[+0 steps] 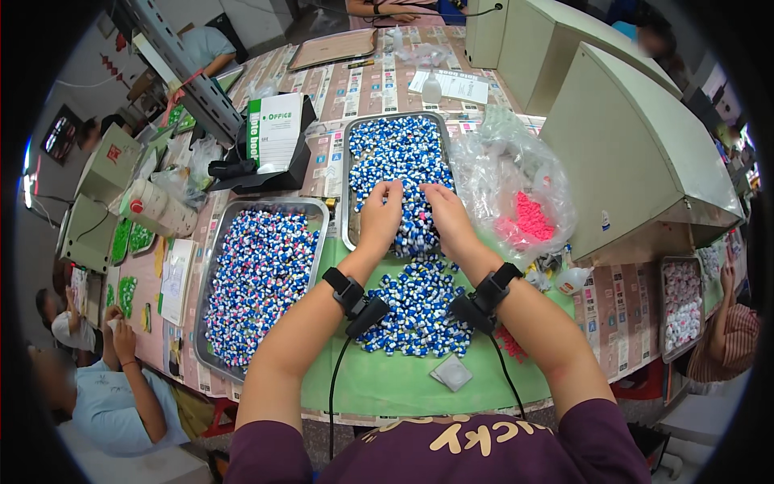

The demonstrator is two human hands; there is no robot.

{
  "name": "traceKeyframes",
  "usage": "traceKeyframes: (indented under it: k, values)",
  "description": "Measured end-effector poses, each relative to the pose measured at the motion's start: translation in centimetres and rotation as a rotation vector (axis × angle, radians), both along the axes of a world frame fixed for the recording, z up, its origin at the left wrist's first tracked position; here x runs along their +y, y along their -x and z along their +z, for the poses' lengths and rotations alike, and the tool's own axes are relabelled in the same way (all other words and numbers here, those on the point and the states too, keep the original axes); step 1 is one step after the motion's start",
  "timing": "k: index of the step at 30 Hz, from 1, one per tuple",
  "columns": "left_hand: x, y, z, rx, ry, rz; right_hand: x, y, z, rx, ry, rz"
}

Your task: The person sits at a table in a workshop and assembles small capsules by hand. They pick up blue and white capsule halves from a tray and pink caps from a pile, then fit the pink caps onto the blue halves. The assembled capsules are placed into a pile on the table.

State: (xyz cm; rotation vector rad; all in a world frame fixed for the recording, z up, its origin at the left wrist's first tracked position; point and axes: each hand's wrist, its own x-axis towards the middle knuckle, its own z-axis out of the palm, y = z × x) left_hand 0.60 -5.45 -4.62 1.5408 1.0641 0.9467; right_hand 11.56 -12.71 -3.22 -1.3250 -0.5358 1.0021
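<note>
Both hands rest on the blue-and-white pieces (397, 173) heaped in the metal tray (347, 189) at twelve o'clock; the left hand (380, 216) and right hand (445, 218) lie side by side, fingers curled into the heap, whether pinching any I cannot tell. More pieces lie spilled on the green mat (379, 379) at six o'clock; a second full tray (211, 266) sits at nine o'clock.

The table (363, 89) is covered in printed paper, with a green mat (387, 379) at the near edge. On the mat there's a loose pile of blue-and-white pieces (415, 310) and a small white packet (451, 373). Left of the mat sits a steel tray (211, 323) full of the same pieces, a second tray (348, 202) just behind the mat. Right of that one, a clear bag (500, 169) with pink pieces.
</note>
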Motion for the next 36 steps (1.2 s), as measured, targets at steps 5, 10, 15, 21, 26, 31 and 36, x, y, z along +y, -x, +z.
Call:
traceKeyframes:
  k: [5, 10, 15, 21, 26, 31, 36]
  values:
    - [-0.7, 0.2, 1.9, -0.114, 0.175, -0.057, -0.8, -0.6, 0.3, 0.227, -0.095, 0.052]
    - [-2.1, 0.4, 2.8, -0.164, 0.060, -0.091, -2.2, -0.3, 0.4, 0.353, -0.115, 0.105]
    - [-5.1, 1.7, 3.1, -0.127, -0.063, -0.203, -4.4, 0.6, 0.0, 0.281, -0.202, 0.095]
    - [-8.5, 6.0, 3.6, 0.062, -0.154, -0.322, -8.3, 0.8, 1.5, 0.201, -0.035, 0.313]
    - [-10.5, 9.4, 4.9, 0.197, -0.272, -0.375, -11.0, -0.5, 2.7, -0.096, 0.043, 0.439]
    - [-11.9, 11.3, 6.0, 0.390, -0.513, -0.400, -12.8, -1.8, 2.0, -0.355, 0.044, 0.470]
    - [-11.6, 9.4, 7.1, 0.402, -0.603, -0.370, -13.1, -1.2, 2.9, -0.788, -0.101, 0.348]
